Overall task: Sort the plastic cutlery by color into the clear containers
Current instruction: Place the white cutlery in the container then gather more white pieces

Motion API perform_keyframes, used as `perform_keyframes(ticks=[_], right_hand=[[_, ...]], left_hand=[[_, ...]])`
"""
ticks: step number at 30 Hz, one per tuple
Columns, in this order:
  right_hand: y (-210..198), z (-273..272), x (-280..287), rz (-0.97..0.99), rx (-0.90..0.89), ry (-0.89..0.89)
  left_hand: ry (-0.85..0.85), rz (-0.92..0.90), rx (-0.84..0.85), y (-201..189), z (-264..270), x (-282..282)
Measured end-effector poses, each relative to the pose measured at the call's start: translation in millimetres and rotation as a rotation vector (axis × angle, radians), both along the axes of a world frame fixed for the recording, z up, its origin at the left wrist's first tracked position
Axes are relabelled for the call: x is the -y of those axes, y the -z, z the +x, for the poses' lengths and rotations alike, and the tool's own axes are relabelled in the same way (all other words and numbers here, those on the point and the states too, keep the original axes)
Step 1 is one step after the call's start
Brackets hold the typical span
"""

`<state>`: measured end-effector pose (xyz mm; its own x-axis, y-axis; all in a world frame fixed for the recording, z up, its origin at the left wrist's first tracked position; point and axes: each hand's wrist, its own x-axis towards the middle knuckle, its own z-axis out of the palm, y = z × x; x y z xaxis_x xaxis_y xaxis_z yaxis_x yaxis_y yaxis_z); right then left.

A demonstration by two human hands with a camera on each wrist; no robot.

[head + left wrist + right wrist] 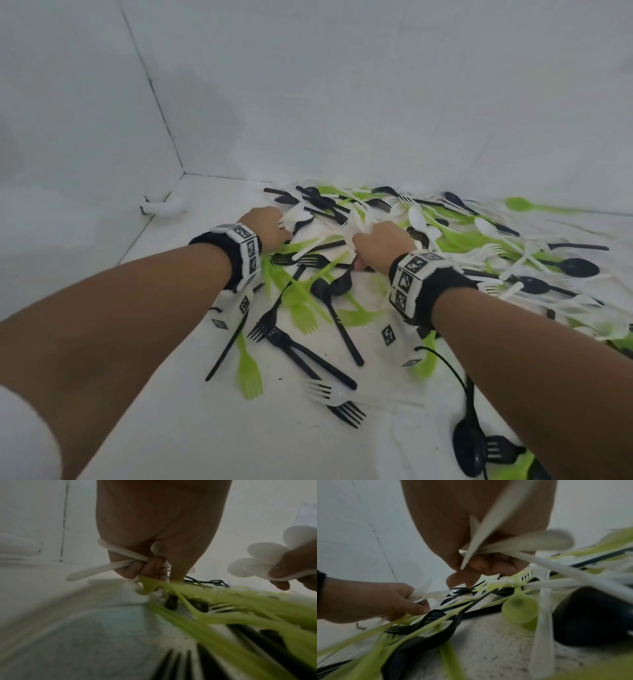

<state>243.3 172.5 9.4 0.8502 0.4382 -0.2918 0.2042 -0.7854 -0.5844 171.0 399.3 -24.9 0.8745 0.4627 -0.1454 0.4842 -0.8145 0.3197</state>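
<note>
A heap of black, green and white plastic cutlery [394,246] covers the white table. My left hand [270,224] is low over the heap's near left part, its fingers curled round white cutlery [106,562] whose handles stick out to the left. My right hand [380,245] is close beside it, gripping a bunch of white spoons [267,559] and other white pieces [501,545] in its fist. Both hands almost touch the pile. No clear container shows in any view.
White walls close the table at the back and left, meeting in a corner [183,173]. A small white object [164,207] lies near that corner. Loose black forks [298,346] and a green fork [250,371] lie between my forearms. A black cable [455,368] runs under my right arm.
</note>
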Motion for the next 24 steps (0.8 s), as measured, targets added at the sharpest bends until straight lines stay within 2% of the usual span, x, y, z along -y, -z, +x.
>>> perform_keyframes(ticks=[4, 8, 13, 18, 24], right_hand=[[3, 6, 1, 0.041, 0.069, 0.060], [6, 3, -6, 0.102, 0.075, 0.094], [11, -6, -20, 0.077, 0.092, 0.040], [14, -11, -29, 0.097, 0.118, 0.046], [17, -9, -38, 0.159, 0.113, 0.098]], left_hand=[[0.015, -0.031, 0.030, 0, 4, 1], [0.022, -0.134, 0.063, -11, -2, 6], [-0.105, -0.365, 0.257, -29, -18, 17], [-0.180, -0.724, 0.368, -42, -39, 19], [-0.230, -0.922, 0.508, -44, -65, 5]])
